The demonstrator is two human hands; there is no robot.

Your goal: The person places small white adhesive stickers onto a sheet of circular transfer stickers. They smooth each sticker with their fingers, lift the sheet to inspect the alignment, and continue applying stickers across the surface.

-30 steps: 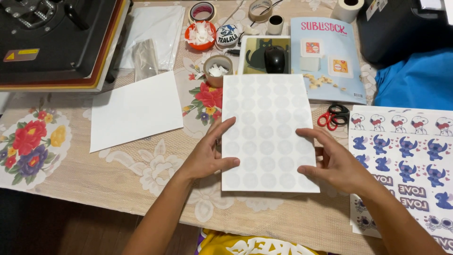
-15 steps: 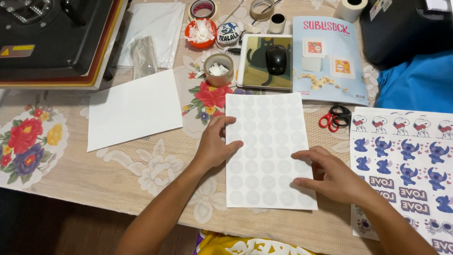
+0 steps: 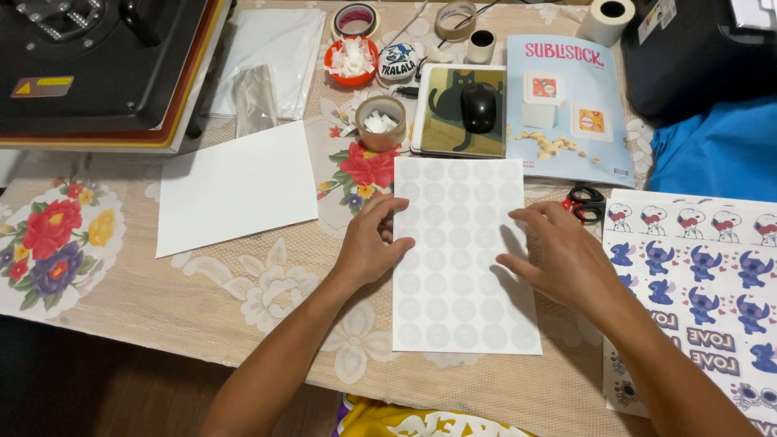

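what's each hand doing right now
Left hand: open, fingers flat on the sticker sheet's left edge.
Right hand: open, fingers spread on its right side; grips nothing.

My home craft corner: a heat press (image 3: pixel 97 65) at upper left, tape rolls (image 3: pixel 356 18) along the top, cartoon sticker sheets (image 3: pixel 696 275) at right on my lace-covered desk (image 3: pixel 243 283).

One view only, from a head-worn camera. It looks steeply down and forward over the table (image 3: pixel 267 283), near enough that both forearms enter from the bottom edge. Left hand (image 3: pixel 371 247) and right hand (image 3: pixel 566 259) sit low of centre, either side of the white circle sheet (image 3: pixel 461 243). Far table edge runs along the top of frame: heat press (image 3: pixel 97 65) upper left, blue cloth (image 3: pixel 712 154) upper right. No second view to overlap.
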